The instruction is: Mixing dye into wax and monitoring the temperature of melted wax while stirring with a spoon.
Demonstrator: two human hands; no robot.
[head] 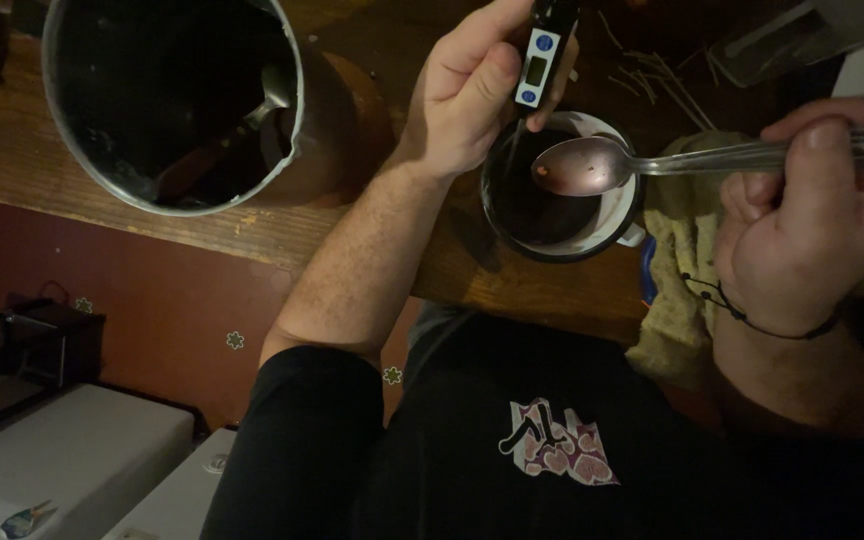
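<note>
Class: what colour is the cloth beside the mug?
Pale yellow cloth, seen in the head view.

**A dim home kitchen corner**

I stand at a worn wooden counter (202, 215) in what looks like a lived-in home kitchen. A big dark metal pot (177, 100) sits on it with a ladle (252, 115) inside, and a white enamel mug (562, 190) stands close by. A yellowish cloth (677, 270) lies crumpled at the counter's edge. Below the counter the floor (162, 300) is dark red with small flower marks, and white boxes (72, 465) sit there. The light is low and warm.
</note>
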